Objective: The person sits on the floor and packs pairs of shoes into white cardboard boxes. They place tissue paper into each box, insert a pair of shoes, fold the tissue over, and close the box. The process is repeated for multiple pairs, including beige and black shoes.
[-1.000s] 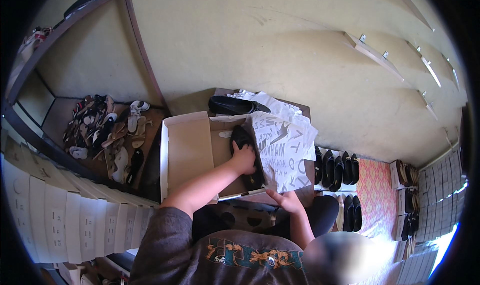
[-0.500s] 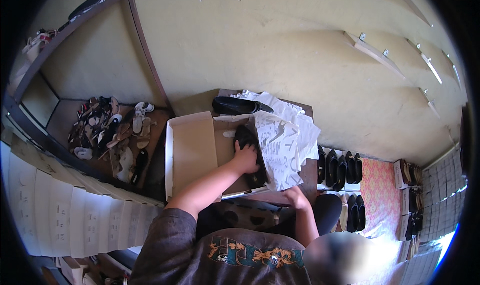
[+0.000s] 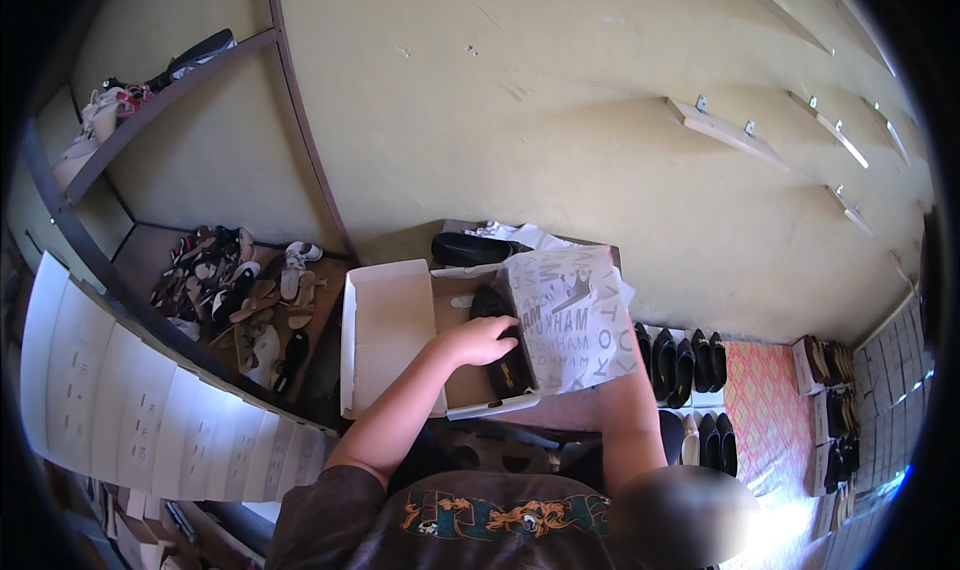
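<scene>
The yellowish painted wall (image 3: 480, 130) stands behind a dark brown wooden table (image 3: 566, 410). On this table, toward its left edge, lies an open white cardboard box (image 3: 348, 345) with beige inside; its lid side is at the left, and its deeper part, at the right, contains the shoe. A large sheet of white wrapping paper with grey print (image 3: 572, 345) hangs over the right wall of the box. A moment ago this sheet was narrower and creased; now it is spread flatter and reaches to the right edge of the table.

Near the rear left corner of the table rests a black shoe (image 3: 465, 250), in the same place as before. Inside the box, along its right wall, is a second black shoe with a small gold-coloured ornament (image 3: 513, 377).

The left hand (image 3: 482, 341) lies over this second shoe, as earlier, but its fingers now point more to the right, rather close together and slightly bent; I cannot tell if they grip. The right hand was visible below the paper before; now it is hidden behind the sheet, so its state I cannot tell. Only the right forearm (image 3: 630, 425) shows.
</scene>
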`<state>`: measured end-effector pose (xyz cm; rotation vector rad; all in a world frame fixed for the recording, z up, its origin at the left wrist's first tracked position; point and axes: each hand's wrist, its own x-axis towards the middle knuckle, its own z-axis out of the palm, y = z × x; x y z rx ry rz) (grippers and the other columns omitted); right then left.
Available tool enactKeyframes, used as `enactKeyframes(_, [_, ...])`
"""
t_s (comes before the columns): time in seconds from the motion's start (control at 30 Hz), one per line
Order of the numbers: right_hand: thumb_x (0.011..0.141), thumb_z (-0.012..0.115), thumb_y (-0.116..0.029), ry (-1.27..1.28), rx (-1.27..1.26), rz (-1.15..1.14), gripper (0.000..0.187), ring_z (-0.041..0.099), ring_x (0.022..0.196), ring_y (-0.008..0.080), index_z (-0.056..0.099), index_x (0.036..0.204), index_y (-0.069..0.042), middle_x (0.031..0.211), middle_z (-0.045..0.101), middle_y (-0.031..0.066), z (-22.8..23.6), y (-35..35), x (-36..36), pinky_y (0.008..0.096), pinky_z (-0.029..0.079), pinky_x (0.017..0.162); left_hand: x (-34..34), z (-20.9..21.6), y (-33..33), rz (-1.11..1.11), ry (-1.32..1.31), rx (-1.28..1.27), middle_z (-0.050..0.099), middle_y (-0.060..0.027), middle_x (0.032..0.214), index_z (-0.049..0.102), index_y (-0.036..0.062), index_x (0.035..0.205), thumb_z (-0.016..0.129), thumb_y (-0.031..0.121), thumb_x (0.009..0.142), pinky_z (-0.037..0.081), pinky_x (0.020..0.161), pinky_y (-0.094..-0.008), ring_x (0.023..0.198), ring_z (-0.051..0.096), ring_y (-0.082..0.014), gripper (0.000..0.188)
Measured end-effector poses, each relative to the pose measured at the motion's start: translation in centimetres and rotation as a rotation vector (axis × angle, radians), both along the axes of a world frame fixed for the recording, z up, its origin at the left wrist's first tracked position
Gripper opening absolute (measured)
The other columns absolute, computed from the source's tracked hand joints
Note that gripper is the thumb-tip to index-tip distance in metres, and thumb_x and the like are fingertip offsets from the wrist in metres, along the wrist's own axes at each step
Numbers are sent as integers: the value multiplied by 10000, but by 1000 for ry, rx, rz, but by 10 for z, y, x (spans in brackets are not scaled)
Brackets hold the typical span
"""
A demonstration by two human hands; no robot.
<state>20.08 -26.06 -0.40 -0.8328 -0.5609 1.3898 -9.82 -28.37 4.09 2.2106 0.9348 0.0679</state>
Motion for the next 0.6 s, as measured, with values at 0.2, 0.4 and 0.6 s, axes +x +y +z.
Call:
enactKeyframes(0.2, [848,557,-310,-440,-211,66,458,560,989,250,518,1137,42,1091,569,163,49,45,33,350,449,830,12,-57,57,270,92,-63,420,-251,1283,290,-36,1321,580,347,801,342,993,-372,1184,432,-336,708])
enactKeyframes(0.4, [796,634,-242,-1029,-352,67,297,612,634,188,617,928,24,810,639,118,118,50,-12,335,495,573,41,-105,72,511,47,41,159,-232,1422,222,41,1364,626,311,713,225,1045,-497,1300,127,-456,813])
enactKeyframes(0.6, [750,658,-180,-1154,-329,65,211,587,567,177,656,880,-13,692,622,69,116,75,-5,304,467,508,64,-108,54,390,111,2,50,-191,1462,244,127,1372,650,302,705,164,1045,-553,1335,54,-407,801])
